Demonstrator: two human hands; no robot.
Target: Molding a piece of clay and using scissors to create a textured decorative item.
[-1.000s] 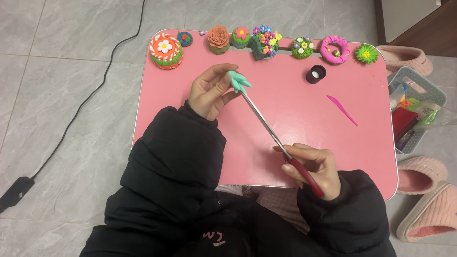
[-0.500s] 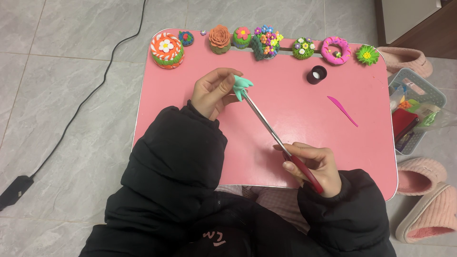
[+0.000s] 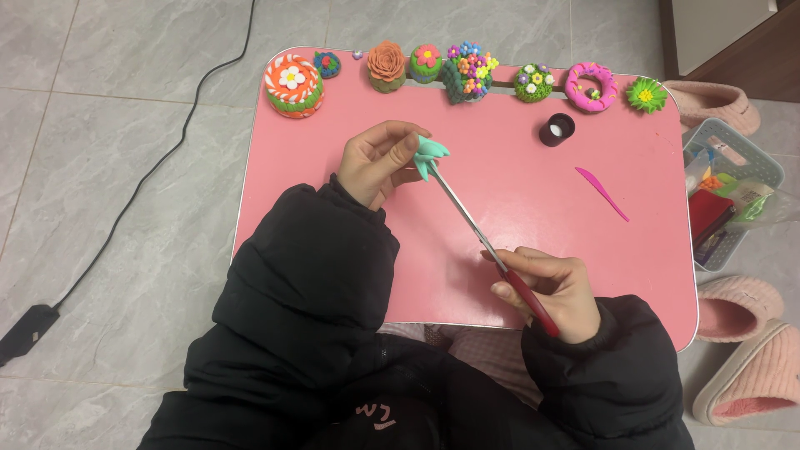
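The pink bench [image 3: 350,225] lies bare across its middle and near edge; clay flower pieces [image 3: 467,73] line its far edge. The left hand [image 3: 379,160] pinches a teal clay piece [image 3: 432,155] above the bench's middle. The right hand [image 3: 550,287] grips red-handled scissors [image 3: 487,242], whose blade tips meet the clay. A black cap [image 3: 557,129] and pink tool [image 3: 602,193] lie right, well apart. A basket [image 3: 733,200] stands beyond the right edge.

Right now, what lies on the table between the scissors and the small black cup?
Nothing: the head view shows bare pink table between scissors and black cup.
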